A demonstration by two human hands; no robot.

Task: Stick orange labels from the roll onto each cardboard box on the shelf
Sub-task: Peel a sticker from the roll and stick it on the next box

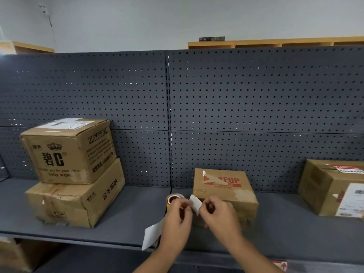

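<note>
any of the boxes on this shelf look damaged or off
Yes. The bottom box of the left stack has torn, scuffed paper and a crushed lower corner. The MAKEUP box in the middle has its printed face partly peeled away.

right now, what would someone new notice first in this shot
Front and centre, the left hand and right hand pinch a pale label off a roll, just before the MAKEUP box. Two stacked boxes sit left on the grey shelf, against a dark pegboard.
</note>
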